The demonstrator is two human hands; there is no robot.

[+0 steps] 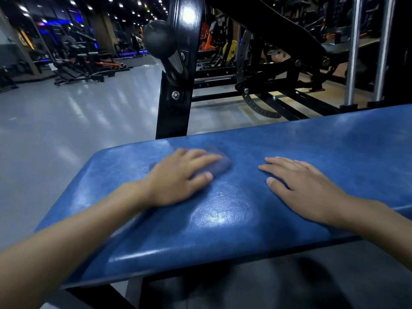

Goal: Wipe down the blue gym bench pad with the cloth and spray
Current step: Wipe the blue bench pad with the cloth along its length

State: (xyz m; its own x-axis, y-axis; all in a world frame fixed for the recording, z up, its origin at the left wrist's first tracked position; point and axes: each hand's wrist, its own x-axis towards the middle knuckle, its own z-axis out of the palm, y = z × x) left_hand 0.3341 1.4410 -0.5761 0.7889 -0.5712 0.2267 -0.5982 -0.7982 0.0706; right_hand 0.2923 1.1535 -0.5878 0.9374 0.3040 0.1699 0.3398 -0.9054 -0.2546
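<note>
The blue gym bench pad runs from the lower left to the right edge, with a glossy wet-looking patch near its front. My left hand presses a dark blue cloth flat onto the pad near its left end; the hand and cloth are blurred. Only the cloth's far edge shows past my fingers. My right hand lies flat on the pad to the right, fingers straight, holding nothing. No spray bottle is in view.
A black steel upright with a round black knob stands just behind the pad. Behind it are a black adjustable bench frame and chrome posts. Grey floor stretches left towards distant machines.
</note>
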